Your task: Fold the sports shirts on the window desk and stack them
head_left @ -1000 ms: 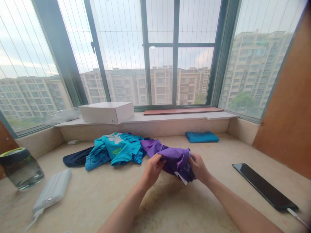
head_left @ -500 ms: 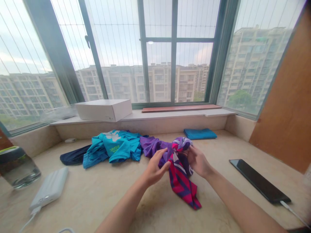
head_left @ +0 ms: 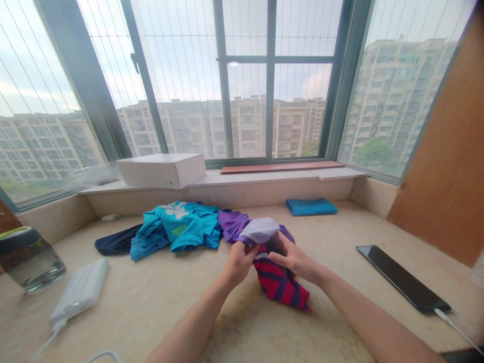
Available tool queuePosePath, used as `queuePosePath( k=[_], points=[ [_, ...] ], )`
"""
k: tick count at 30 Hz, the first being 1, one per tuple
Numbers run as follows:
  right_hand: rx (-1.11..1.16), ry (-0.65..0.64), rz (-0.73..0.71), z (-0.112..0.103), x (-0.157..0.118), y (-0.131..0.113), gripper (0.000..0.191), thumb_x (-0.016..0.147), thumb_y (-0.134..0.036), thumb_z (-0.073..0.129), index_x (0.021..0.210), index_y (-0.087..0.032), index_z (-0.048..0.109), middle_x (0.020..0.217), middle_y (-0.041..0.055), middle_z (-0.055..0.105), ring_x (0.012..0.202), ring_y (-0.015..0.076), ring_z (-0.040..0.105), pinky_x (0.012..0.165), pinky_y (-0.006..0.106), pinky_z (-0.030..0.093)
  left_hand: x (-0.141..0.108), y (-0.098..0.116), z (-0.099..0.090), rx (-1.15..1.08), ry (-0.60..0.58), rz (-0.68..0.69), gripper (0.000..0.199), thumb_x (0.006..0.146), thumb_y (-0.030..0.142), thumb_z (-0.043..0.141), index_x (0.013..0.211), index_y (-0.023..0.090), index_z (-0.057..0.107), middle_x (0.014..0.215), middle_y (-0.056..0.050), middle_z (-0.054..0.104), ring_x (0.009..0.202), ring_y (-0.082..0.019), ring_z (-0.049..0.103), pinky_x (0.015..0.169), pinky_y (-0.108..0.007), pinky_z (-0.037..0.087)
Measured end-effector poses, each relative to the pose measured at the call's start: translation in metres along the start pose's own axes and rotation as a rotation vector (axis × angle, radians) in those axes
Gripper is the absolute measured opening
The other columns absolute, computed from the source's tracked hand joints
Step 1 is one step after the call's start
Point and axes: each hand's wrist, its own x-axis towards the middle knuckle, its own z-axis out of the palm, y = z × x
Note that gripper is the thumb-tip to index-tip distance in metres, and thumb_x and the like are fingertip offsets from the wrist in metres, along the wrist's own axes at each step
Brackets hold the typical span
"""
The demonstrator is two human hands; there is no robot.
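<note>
A crumpled purple and pink garment (head_left: 282,285) lies on the counter between my hands, its striped part hanging toward me and a pale lilac inner side (head_left: 260,229) turned up on top. My left hand (head_left: 239,262) pinches its near left edge. On the right, my right hand (head_left: 298,257) has its fingers in the folds and its thumb at the front; the fingertips are partly hidden by cloth. Touching the garment's far left end is a heap of bright blue clothing (head_left: 179,229) with a dark navy piece (head_left: 117,242) under it.
A folded blue cloth (head_left: 312,206) sits at the back right. On the right lies a phone (head_left: 403,277) with a cable. A power bank (head_left: 79,292) and a water bottle (head_left: 30,262) are at left. A white box (head_left: 151,171) stands on the window ledge.
My left hand has closed on the garment's edge. The lilac inner side has turned up on top, and the striped end has drawn slightly back. My right hand has shifted a little left.
</note>
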Motion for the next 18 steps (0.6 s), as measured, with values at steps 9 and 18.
queuePosePath(
  k=[9,18],
  points=[
    [0.087,0.204,0.045,0.009,-0.004,0.011,0.059,0.069,-0.047,0.088,0.120,-0.025,0.068,0.116,0.0077,0.072,0.111,0.0297,0.066,0.104,0.048,0.048,-0.023,0.023,0.005,0.285,-0.371,0.299,0.017,0.092,0.021,0.058,0.104,0.016,0.070,0.099,-0.009,0.072,0.092,-0.022,0.068,0.081,-0.030,0.057],
    [0.389,0.429,0.083,-0.015,-0.004,-0.007,0.040,0.079,-0.058,0.068,0.102,-0.026,0.073,0.100,0.0071,0.077,0.108,0.0328,0.068,0.091,0.048,0.058,-0.003,0.013,-0.012,0.167,0.057,0.337,0.025,0.102,0.029,0.049,0.117,0.021,0.067,0.130,-0.013,0.060,0.101,-0.021,0.068,0.081,-0.033,0.060]
  ],
)
